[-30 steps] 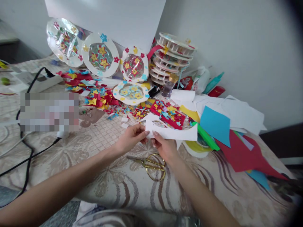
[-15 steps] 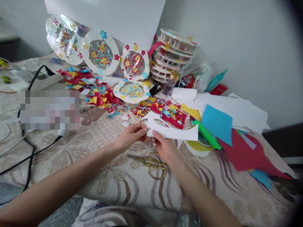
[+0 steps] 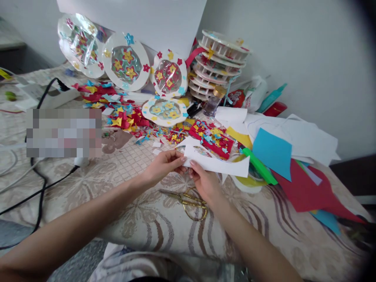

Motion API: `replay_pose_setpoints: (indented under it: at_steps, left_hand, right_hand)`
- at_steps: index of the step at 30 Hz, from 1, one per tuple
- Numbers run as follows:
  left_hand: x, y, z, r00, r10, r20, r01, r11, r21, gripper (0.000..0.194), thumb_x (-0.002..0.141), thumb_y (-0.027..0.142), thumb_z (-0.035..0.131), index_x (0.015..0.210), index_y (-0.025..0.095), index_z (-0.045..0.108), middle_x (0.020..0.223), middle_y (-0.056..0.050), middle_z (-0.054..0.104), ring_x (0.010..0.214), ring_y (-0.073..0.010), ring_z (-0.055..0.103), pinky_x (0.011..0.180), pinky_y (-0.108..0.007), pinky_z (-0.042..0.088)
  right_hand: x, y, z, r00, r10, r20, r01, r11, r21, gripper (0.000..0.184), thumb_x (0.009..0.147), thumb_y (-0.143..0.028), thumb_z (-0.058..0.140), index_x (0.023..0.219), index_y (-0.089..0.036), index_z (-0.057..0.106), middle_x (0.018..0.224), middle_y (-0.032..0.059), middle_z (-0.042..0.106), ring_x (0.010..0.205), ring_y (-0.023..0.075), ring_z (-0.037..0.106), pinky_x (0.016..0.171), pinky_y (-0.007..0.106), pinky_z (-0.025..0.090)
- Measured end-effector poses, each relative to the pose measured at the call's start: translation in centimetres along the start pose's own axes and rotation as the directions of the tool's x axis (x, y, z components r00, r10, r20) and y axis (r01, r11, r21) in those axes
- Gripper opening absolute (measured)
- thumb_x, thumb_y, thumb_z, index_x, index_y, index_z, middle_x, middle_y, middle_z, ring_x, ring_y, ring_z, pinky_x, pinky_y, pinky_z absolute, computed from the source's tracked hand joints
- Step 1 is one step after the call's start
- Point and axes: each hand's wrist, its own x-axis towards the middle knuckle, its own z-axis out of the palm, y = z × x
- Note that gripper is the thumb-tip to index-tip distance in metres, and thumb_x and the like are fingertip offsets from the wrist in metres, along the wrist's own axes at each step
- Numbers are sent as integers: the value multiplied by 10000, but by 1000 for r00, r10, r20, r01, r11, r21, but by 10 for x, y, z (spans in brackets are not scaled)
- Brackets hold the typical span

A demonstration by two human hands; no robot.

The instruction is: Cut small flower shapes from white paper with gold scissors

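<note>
A strip of white paper (image 3: 220, 164) with a curved cut-out along its upper edge is held in front of me. My left hand (image 3: 167, 164) pinches its left end between thumb and fingers. Close beside it, my right hand (image 3: 204, 180) grips the lower edge, thumb on top and fingers underneath. Gold-handled scissors (image 3: 188, 199) lie on the patterned tablecloth just below my hands, touched by neither. Another cut white paper piece (image 3: 190, 141) shows behind the strip, partly covered by it.
Decorated white discs (image 3: 126, 62) lean at the back beside a stacked white tiered piece (image 3: 220, 58). Colourful paper scraps (image 3: 129, 117) spread before them. A green cutter-like tool (image 3: 260, 166), blue paper (image 3: 272, 152) and red paper (image 3: 296, 192) lie right. Black cables (image 3: 38, 176) run along the left.
The strip has tilted slightly, its right end now lower. Both hands keep their hold in nearly the same place. The whole view has shifted a little.
</note>
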Motion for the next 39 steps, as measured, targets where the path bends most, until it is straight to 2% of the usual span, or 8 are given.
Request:
replay_pose_setpoints:
  at_steps: [10, 16, 23, 32, 39]
  left_hand:
    - [3, 1, -5, 997, 70, 29, -73, 992, 100, 295, 754, 386, 683, 842, 111, 621, 658, -10, 640, 610, -91, 597, 601, -205, 492]
    - [3, 1, -6, 999, 46, 28, -49, 994, 95, 287, 761, 377, 678, 844, 111, 612, 660, -13, 646, 608, -90, 605, 608, -206, 505]
    - [3, 0, -5, 1000, 20, 19, -21, 996, 87, 288, 760, 379, 678, 847, 112, 617, 667, -17, 652, 619, -94, 611, 629, -220, 514]
    - [3, 3, -5, 999, 2, 33, -3, 1000, 30, 386, 775, 499, 624, 746, 116, 587, 652, -36, 648, 616, -120, 631, 632, -246, 522]
    - [2, 5, -4, 999, -3, 34, 2, 999, 47, 380, 748, 485, 657, 766, 109, 609, 654, -35, 647, 625, -119, 627, 639, -246, 520]
  right_hand:
    - [2, 1, -1, 999, 18, 31, -19, 999, 41, 191, 642, -263, 769, 773, -204, 643, 588, -48, 591, 514, 93, 483, 453, 212, 399]
    - [2, 1, -1, 1000, 16, 26, -17, 999, 39, 236, 618, -223, 780, 810, -189, 649, 630, -48, 624, 525, 88, 498, 467, 211, 413]
    - [1, 2, 1, 999, 5, -38, -4, 1000, 5, 251, 598, -225, 787, 807, -192, 651, 619, -46, 627, 517, 97, 497, 463, 218, 407]
    - [2, 0, 1, 998, -12, -54, 11, 1000, -16, 273, 600, -211, 770, 841, -219, 642, 671, -49, 652, 521, 103, 494, 469, 228, 410]
    - [1, -1, 3, 998, 14, -60, -13, 1000, 12, 282, 588, -194, 781, 838, -215, 651, 684, -47, 662, 531, 93, 502, 477, 212, 408]
